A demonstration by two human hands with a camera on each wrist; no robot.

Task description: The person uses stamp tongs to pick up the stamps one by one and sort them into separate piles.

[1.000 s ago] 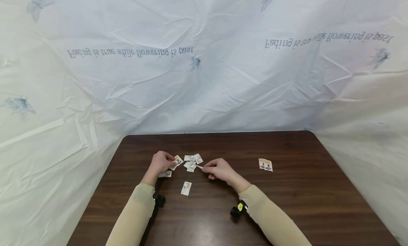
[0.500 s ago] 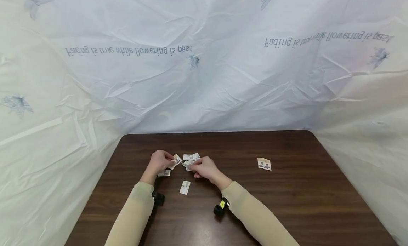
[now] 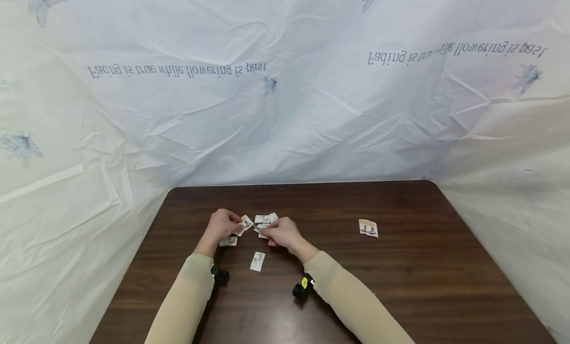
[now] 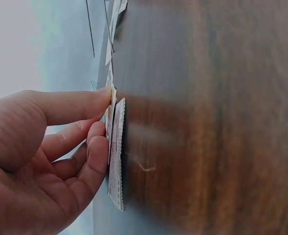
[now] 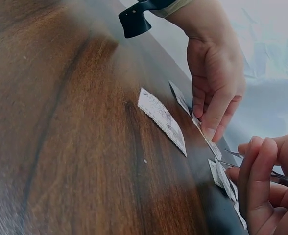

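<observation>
Small stamp-like papers with perforated edges lie on the dark wooden table. My left hand (image 3: 221, 225) pinches one printed paper (image 3: 246, 222) at the left of the cluster; in the left wrist view its thumb and fingers (image 4: 98, 147) are on the paper. My right hand (image 3: 285, 233) grips metal tweezers (image 5: 283, 180), whose parted tips are beside the held paper in the right wrist view. Several papers (image 3: 261, 219) overlap behind and under the right fingers. Another paper (image 3: 228, 241) lies below the left hand, and a single one (image 3: 257, 261) lies nearer the front.
Two overlapping papers (image 3: 371, 228) lie on the right half of the table (image 3: 423, 265). A white printed sheet (image 3: 311, 116) hangs behind and around the table. Black wrist devices are on both forearms.
My right hand has moved left with the tweezers, from the right side of the cluster to the paper at my left hand. The left hand has stayed nearly still.
</observation>
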